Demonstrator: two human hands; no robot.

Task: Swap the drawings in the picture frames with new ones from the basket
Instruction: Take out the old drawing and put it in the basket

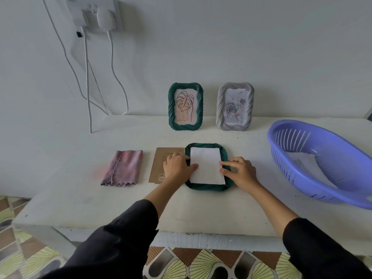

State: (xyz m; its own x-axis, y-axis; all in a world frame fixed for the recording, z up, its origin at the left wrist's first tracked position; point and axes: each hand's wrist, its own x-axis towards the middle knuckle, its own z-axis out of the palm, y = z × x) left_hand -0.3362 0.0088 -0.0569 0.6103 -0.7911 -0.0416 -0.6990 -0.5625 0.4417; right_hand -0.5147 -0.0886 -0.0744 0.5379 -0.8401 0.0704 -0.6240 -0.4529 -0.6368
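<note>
1. Both hands press on the white sheet (206,166) and grasp nothing. The left hand (177,168) is at its left edge, the right hand (239,170) at its right edge.
2. The sheet lies inside the face-down green frame (207,188), long axis pointing away from the person.
3. The brown backing board (161,156) lies just left of that frame, so the left hand is probably the nearer one to refit it.
4. The basket (322,178) sits right of the frame.

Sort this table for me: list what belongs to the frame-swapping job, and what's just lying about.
Belongs to the job: flat green frame, white sheet lying in it, brown backing board, standing green frame, standing grey frame, purple basket, paper in the basket.

Lying about: pink cloth, wall plugs.
</note>
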